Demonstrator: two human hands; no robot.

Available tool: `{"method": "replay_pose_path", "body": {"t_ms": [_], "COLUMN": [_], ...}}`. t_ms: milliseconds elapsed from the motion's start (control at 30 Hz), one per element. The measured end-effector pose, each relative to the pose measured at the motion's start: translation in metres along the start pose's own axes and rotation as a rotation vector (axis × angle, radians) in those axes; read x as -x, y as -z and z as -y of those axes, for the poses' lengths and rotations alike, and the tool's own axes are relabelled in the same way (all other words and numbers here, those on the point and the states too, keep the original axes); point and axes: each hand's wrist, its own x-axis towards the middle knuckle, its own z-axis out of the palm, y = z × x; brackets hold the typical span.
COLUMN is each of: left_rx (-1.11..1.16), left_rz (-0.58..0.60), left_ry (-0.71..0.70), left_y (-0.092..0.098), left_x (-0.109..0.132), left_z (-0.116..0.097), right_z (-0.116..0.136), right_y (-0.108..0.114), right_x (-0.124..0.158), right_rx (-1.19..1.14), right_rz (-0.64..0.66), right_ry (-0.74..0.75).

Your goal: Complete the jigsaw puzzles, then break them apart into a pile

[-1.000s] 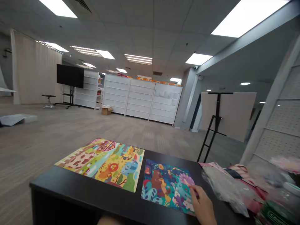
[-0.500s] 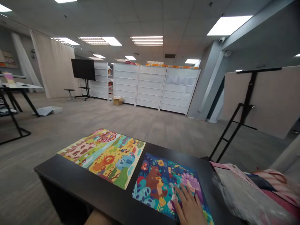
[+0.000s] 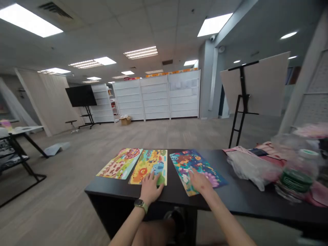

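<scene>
Three colourful picture boards lie side by side on a black table (image 3: 123, 190). My left hand (image 3: 150, 187), with a watch on its wrist, rests flat with fingers spread on the near edge of the middle board with the lion (image 3: 151, 163). My right hand (image 3: 200, 181) lies flat, fingers stretched, on the blue board with the bear (image 3: 194, 164). The leftmost board (image 3: 120, 164) shows brown spots and a red vehicle; neither hand touches it.
Crumpled plastic bags (image 3: 247, 164), pink cloth and a bottle with a green label (image 3: 297, 174) crowd the table's right side. An easel with a board (image 3: 253, 85) stands behind. White shelving (image 3: 156, 97), a screen on a stand (image 3: 78, 96) and a folding table (image 3: 20, 143) lie beyond open carpet.
My left hand has come into view and settled on the middle board. My right hand stays on the blue board. The camera has pulled back and tilted down, showing both forearms.
</scene>
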Motion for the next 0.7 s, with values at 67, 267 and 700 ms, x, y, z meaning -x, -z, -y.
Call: {"method": "replay_pose_path", "body": {"t_ms": [67, 267, 700], "left_rx": [-0.048, -0.059, 0.200], "left_rz": [0.012, 0.047, 0.192], "left_ry": [-0.052, -0.121, -0.296], "left_y": [-0.010, -0.021, -0.027], "left_x": [0.014, 0.029, 0.021], "left_z": [-0.010, -0.017, -0.061], "right_z": [0.014, 0.013, -0.063], "right_y": [-0.002, -0.015, -0.015], "right_x": [0.007, 0.020, 0.031], "right_rx": [-0.014, 0.057, 0.153], "right_rz": [-0.002, 0.009, -0.105], "right_ry": [0.001, -0.010, -0.074]}}
